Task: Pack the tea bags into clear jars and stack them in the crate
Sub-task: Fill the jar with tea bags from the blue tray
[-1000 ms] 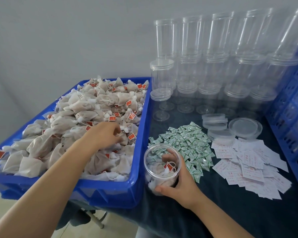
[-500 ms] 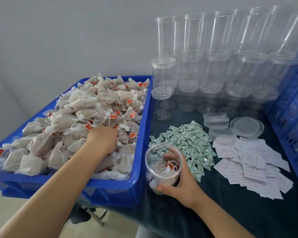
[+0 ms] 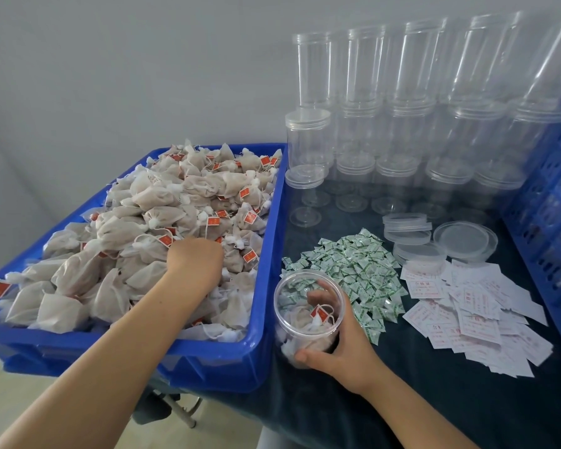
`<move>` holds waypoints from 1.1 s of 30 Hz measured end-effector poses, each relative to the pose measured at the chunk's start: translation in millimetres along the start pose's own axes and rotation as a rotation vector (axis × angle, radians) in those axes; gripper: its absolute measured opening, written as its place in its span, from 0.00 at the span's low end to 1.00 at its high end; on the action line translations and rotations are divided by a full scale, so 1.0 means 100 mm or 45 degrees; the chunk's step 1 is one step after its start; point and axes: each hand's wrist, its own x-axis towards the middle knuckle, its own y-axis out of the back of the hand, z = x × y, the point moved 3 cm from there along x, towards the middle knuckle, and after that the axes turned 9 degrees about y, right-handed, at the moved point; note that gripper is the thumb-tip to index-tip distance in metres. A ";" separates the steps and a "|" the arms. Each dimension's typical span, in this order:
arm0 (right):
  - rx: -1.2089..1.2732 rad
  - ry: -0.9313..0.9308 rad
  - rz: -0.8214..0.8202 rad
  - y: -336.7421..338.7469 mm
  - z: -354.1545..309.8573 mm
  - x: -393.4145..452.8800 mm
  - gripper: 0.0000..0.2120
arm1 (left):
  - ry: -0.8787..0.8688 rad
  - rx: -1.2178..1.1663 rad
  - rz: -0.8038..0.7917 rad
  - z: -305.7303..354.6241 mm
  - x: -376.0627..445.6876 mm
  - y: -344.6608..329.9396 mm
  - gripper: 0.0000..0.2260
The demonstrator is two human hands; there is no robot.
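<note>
A blue tray (image 3: 274,222) on the left holds a heap of tea bags (image 3: 162,202) with red tags. My left hand (image 3: 193,264) is down in the heap near the tray's right side. Its fingers curl into the bags and their tips are hidden. Just right of the tray, an open clear jar (image 3: 292,319) stands on the dark table, and a few tea bags lie inside it. My right hand (image 3: 344,348) grips that jar, with the thumb in front and the fingers round the back. A blue crate (image 3: 551,196) stands at the right edge.
Several empty clear jars (image 3: 402,92) are stacked in rows along the wall at the back. In front of them lie loose lids (image 3: 463,241), a pile of green-and-white sachets (image 3: 353,264) and a spread of white paper slips (image 3: 467,306).
My left hand has sunk a little lower and nearer into the tea bag heap. My right hand still holds the jar in the same place.
</note>
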 end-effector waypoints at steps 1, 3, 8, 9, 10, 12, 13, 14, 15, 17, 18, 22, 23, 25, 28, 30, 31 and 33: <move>0.001 -0.001 0.000 0.00 0.00 0.00 0.44 | -0.002 0.012 0.010 -0.01 0.00 -0.01 0.04; 0.001 -0.003 0.001 0.00 0.00 0.00 0.43 | -0.012 0.030 0.047 -0.02 0.01 -0.02 0.07; -0.003 0.001 0.002 0.00 -0.01 -0.01 0.44 | -0.064 -0.021 0.090 -0.05 -0.02 0.01 0.15; -0.003 0.003 0.000 0.00 -0.01 -0.01 0.44 | -0.072 -0.026 0.100 -0.05 -0.03 0.01 0.16; -0.002 0.002 -0.002 0.00 -0.02 -0.01 0.44 | -0.075 -0.027 0.112 -0.06 -0.04 0.01 0.15; 0.001 0.001 -0.004 0.00 -0.02 0.00 0.43 | -0.084 -0.020 0.144 -0.06 -0.04 0.01 0.13; 0.001 0.003 -0.002 0.00 -0.03 0.00 0.43 | -0.093 -0.016 0.161 -0.06 -0.05 0.01 0.10; 0.000 0.005 0.003 0.00 -0.03 0.00 0.43 | -0.105 -0.020 0.175 -0.06 -0.06 0.02 0.08; -0.002 0.006 0.008 0.00 -0.03 0.00 0.42 | -0.119 -0.033 0.187 -0.06 -0.07 0.03 0.06; -0.005 0.003 0.014 0.00 -0.02 0.00 0.43 | -0.134 -0.091 0.192 -0.06 -0.08 0.05 0.04; -0.008 0.000 0.013 0.00 -0.02 0.00 0.43 | -0.128 -0.133 0.191 -0.06 -0.08 0.06 0.03; -0.013 -0.006 0.006 0.00 -0.01 0.00 0.43 | -0.128 -0.289 0.231 -0.06 -0.09 0.08 0.04; -0.014 -0.008 0.005 0.00 0.00 0.00 0.43 | -0.135 -0.347 0.243 -0.05 -0.09 0.09 0.05; -0.017 -0.014 0.001 0.00 0.00 -0.01 0.43 | -0.132 -0.481 0.270 -0.06 -0.10 0.12 0.07; -0.020 -0.012 0.003 0.00 0.01 -0.01 0.44 | -0.147 -0.642 0.373 -0.09 -0.12 0.16 0.09; -0.012 -0.014 0.005 0.00 0.01 -0.01 0.44 | -0.174 -0.732 0.457 -0.11 -0.15 0.19 0.09; -0.011 -0.012 0.005 0.00 0.01 -0.01 0.44 | -0.187 -0.797 0.496 -0.12 -0.16 0.20 0.09; -0.013 -0.009 0.005 0.00 0.00 -0.01 0.44 | -0.212 -0.959 0.540 -0.12 -0.17 0.21 0.09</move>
